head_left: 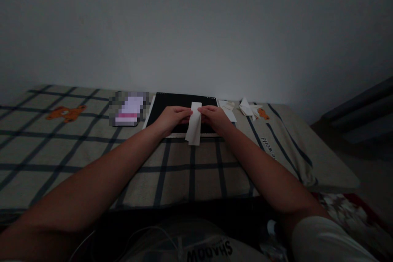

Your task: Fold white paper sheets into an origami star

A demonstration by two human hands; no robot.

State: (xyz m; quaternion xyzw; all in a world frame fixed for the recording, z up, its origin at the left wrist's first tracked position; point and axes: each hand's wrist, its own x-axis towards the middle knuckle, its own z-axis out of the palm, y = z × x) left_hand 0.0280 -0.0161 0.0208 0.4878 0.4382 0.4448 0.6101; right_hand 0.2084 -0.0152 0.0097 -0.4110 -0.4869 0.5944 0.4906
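A narrow strip of folded white paper (194, 125) is held upright between my two hands, its lower end split into overlapping layers. My left hand (174, 119) pinches its left edge near the top. On the opposite edge, the fingers of my right hand (214, 117) are closed on the same paper. Both hands are over a black notebook or board (166, 104) with a pale border, which lies on the checked cloth. Some of the fingertips are hidden behind the paper.
A phone (130, 108) with a lit screen lies left of the black board. To the right are a flat white sheet (227, 110) and a folded paper piece (249, 109) with pointed corners. The checked cloth (184, 176) covers the surface, and a wall (196, 28) stands behind.
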